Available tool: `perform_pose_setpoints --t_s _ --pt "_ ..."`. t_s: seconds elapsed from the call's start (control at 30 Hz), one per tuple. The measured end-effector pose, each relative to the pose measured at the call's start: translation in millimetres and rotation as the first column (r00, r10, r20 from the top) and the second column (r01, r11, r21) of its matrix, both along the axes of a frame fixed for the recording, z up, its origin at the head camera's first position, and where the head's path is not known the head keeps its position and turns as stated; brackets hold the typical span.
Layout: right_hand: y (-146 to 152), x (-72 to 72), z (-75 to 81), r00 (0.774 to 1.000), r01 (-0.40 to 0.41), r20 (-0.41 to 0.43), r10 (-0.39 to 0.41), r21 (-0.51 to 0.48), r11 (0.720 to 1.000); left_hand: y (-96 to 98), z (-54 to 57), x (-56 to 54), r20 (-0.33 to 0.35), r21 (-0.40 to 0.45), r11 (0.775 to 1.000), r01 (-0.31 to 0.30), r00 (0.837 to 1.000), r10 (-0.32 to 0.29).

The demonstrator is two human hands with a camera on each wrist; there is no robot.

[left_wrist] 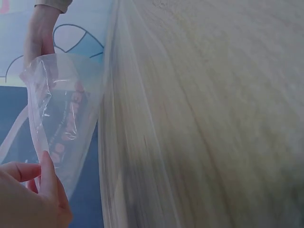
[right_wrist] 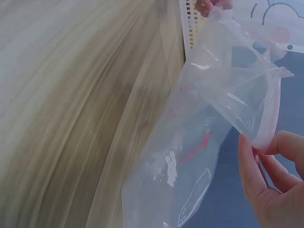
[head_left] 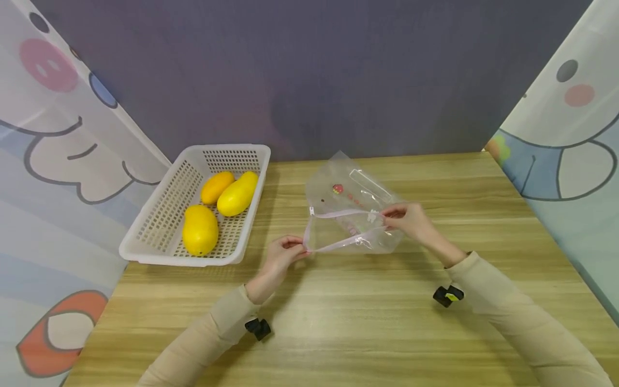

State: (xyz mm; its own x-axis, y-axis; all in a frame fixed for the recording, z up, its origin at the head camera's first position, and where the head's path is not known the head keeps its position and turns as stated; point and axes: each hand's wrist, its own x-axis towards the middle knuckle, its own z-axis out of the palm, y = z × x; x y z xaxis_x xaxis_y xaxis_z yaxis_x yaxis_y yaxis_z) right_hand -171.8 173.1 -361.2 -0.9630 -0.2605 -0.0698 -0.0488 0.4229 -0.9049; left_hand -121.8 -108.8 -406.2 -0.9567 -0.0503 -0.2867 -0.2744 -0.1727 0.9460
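A clear plastic zip bag (head_left: 329,183) with a pink-edged mouth and small printed pictures is held over the table, its mouth spread apart toward the person. My left hand (head_left: 280,258) pinches the left corner of the mouth between thumb and fingers. At the right end of the mouth, my right hand (head_left: 408,219) pinches the pink edge. A white slider sits on the rim near the back left. In the right wrist view the bag (right_wrist: 190,123) hangs from both hands, and nothing shows inside it. The left wrist view has the left hand (left_wrist: 38,194) gripping the rim.
Left of the bag stands a white perforated basket (head_left: 159,215). Inside lie three yellow mangoes, one mango (head_left: 200,230) nearer the front. A grey panel (head_left: 338,80) rises behind the wooden table (head_left: 338,322), and printed curtains hang at both sides.
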Motion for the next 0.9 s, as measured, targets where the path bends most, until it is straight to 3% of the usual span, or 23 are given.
perform_pose_setpoints --t_s 0.2,0.57,0.8,0.9 --pt "-3.0 1.5 -4.0 0.999 -0.035 0.033 0.036 -0.045 0.998 1.8 -1.7 4.1 0.011 0.005 1.0 0.009 1.0 -0.009" --pt "-10.0 3.8 -6.8 0.999 -0.022 0.034 0.023 -0.004 1.0 6.4 -0.9 3.8 -0.001 0.044 0.999 0.026 1.0 -0.026" --pt "-14.2 3.9 -5.2 0.999 -0.017 0.037 0.018 -0.02 1.0 7.0 1.0 2.0 -0.019 0.018 0.999 0.042 0.999 -0.042" --pt "-14.4 2.9 -5.5 0.999 -0.011 0.041 0.012 -0.017 1.0 6.6 3.0 2.1 -0.034 -0.017 0.997 0.074 0.997 -0.075"
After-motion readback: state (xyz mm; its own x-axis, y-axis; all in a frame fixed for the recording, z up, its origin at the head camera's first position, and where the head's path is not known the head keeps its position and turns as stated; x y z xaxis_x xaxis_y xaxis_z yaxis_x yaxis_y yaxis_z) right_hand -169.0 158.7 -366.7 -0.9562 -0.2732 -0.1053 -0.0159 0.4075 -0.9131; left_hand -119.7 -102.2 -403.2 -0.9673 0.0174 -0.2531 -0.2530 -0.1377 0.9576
